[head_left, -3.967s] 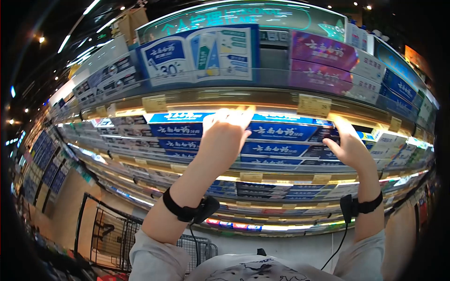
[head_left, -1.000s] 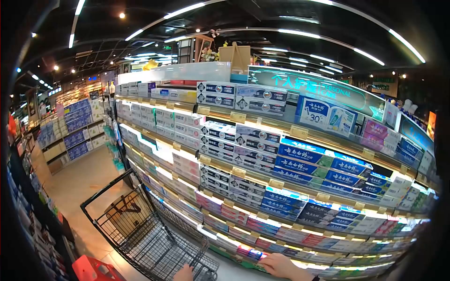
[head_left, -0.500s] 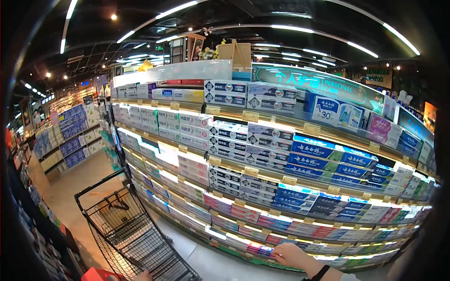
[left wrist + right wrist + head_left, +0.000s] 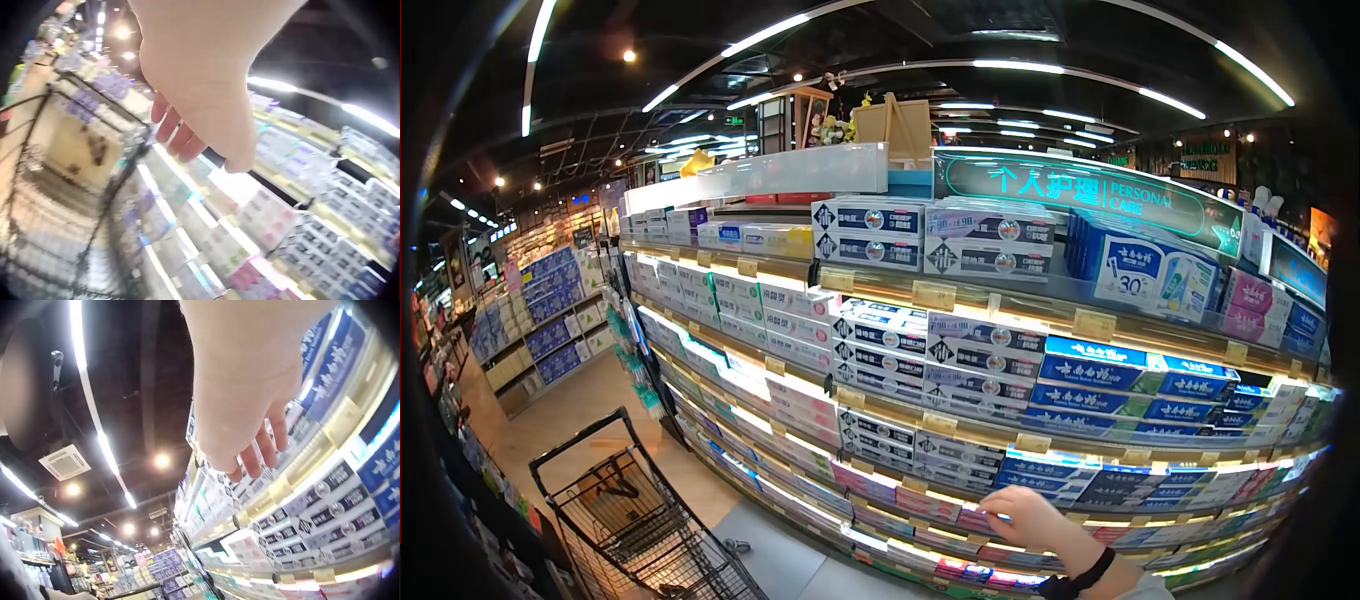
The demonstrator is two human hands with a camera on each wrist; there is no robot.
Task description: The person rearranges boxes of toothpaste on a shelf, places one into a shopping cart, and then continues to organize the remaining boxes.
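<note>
My right hand (image 4: 1035, 520) is raised in front of the lower shelves at the bottom right of the head view, its fingers loosely bent and holding nothing. In the right wrist view the fingers hang relaxed, overlapping rows of toothpaste boxes (image 4: 325, 515). My left hand (image 4: 200, 100) is outside the head view. The left wrist view has it hanging with loose fingers and nothing in them, the shopping cart (image 4: 94, 212) to its left. Blue toothpaste boxes (image 4: 1085, 400) fill the shelf section above my right hand, beside white-and-black boxes (image 4: 880, 360).
A long lit shelf (image 4: 920, 290) runs along the right, under a "Personal Care" sign (image 4: 1080, 195). The black wire shopping cart stands at the lower left in the head view. Beyond it, the aisle floor (image 4: 575, 420) leads toward another stocked shelf (image 4: 555, 300).
Both hands have come away from the blue toothpaste boxes they were at. The view has widened and turned left. Lately my right hand has risen, while my left hand has dropped out of the head view.
</note>
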